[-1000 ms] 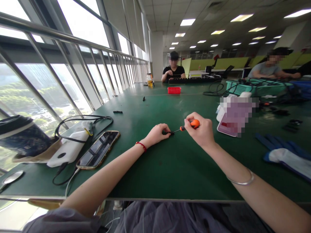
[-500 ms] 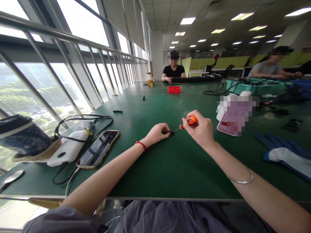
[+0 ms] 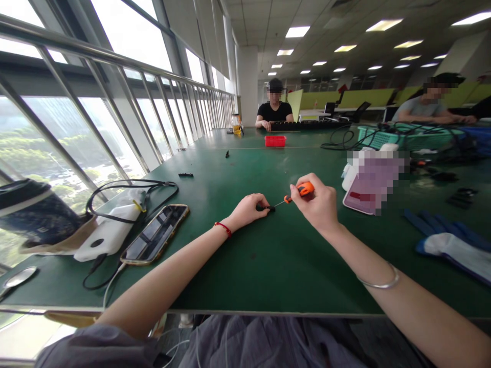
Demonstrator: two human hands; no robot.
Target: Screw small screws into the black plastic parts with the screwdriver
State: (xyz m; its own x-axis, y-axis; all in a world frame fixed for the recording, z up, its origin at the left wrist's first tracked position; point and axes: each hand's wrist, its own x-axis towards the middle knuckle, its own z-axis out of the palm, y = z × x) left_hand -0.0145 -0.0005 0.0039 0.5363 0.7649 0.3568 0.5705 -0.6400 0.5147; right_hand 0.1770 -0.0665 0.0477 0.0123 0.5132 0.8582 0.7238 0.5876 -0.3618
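Screwdriver shift: orange-and-black screwdriver has swung vs a second ago, handle now more side-on; far co-worker's hand has come down.
Right hand: fingers wrapped round the handle, shaft pointing down-left.
Left hand: pinching small black part, thumb and fingers.
Black part: low over the green table, between hands, at screwdriver tip; contact too small to tell.
Left side: phone beside left forearm.
Right side: blue-and-white glove.
Farther out: red tray.
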